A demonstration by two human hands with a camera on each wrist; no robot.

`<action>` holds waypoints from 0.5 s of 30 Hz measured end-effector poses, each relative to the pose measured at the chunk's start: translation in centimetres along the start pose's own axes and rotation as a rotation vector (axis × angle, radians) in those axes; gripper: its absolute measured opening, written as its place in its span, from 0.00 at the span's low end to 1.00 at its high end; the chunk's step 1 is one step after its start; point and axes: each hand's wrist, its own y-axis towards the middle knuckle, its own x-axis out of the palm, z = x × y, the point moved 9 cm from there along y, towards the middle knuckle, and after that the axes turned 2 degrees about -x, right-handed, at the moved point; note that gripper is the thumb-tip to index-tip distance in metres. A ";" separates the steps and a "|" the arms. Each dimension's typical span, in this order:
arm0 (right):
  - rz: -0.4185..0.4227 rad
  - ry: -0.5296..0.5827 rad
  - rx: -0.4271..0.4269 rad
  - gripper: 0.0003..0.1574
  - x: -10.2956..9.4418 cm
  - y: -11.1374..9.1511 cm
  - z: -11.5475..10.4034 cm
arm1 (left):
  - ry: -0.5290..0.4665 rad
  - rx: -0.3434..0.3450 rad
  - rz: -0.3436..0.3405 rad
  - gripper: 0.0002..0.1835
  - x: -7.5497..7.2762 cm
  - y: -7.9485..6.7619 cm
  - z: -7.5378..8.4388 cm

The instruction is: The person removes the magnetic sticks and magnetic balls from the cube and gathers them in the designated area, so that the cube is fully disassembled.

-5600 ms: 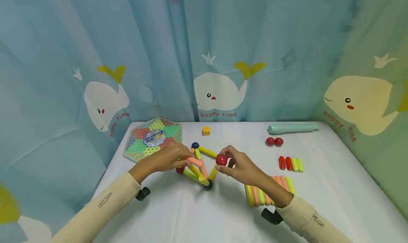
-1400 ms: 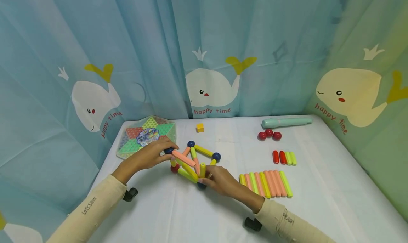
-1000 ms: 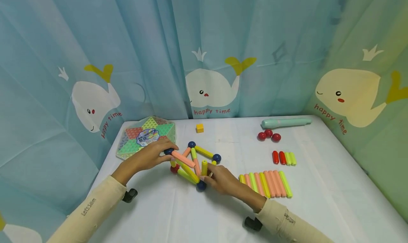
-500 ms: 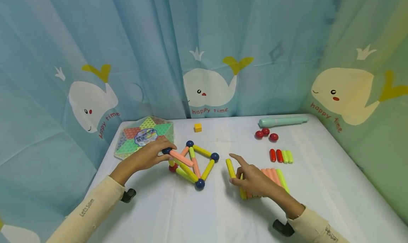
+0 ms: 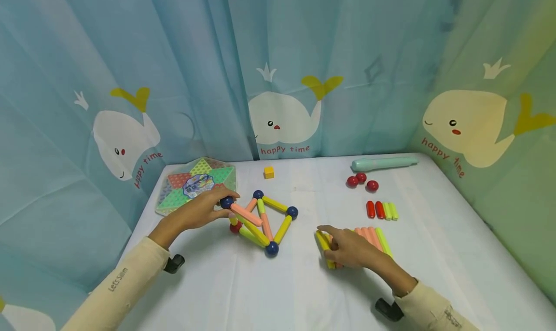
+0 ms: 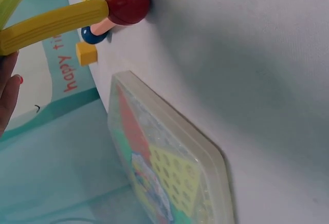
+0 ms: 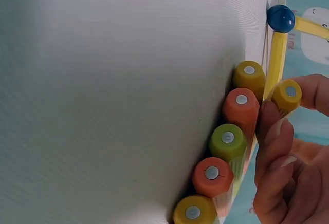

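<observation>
My left hand (image 5: 204, 208) holds the raised blue ball (image 5: 227, 202) of a frame built from magnetic sticks and balls. From that ball a salmon stick (image 5: 246, 214) juts out to the right, its far end free. Other blue balls, one at the near corner (image 5: 271, 248), and a red ball (image 6: 128, 4) join the frame's yellow, lime and salmon sticks on the table. My right hand (image 5: 349, 248) pinches a yellow magnetic stick (image 7: 287, 96) between thumb and fingers. It is close over the left end of a row of sticks (image 7: 227, 137), partly hidden by the hand.
Three red balls (image 5: 361, 177) lie behind the row, near a mint-green tube-shaped object (image 5: 384, 164). Short red and lime sticks (image 5: 380, 210) lie side by side at right. A star-patterned board game box (image 5: 170, 203) and a yellow cube (image 5: 269, 172) sit farther back.
The red ball from my right hand now lies with the other two. Afterwards my right hand carried the yellow stick from the frame's near corner rightward and down to the row. My left hand stays at the frame.
</observation>
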 end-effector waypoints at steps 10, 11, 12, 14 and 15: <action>-0.062 -0.085 0.087 0.40 0.4 0.6 -0.3 | -0.178 -0.032 -0.047 0.25 -0.2 -0.2 -1.1; -0.069 -0.090 0.100 0.39 0.5 0.7 -0.3 | -0.186 -0.035 -0.048 0.24 -0.1 -0.2 -1.2; -0.076 -0.096 0.108 0.39 0.5 0.8 -0.3 | -0.189 -0.039 -0.047 0.23 -0.1 -0.2 -1.4; -0.089 -0.110 0.117 0.39 0.6 0.9 -0.3 | -0.195 -0.047 -0.045 0.23 -0.1 -0.1 -1.6; -0.095 -0.114 0.120 0.38 0.6 1.0 -0.3 | -0.198 -0.050 -0.045 0.23 0.0 -0.1 -1.6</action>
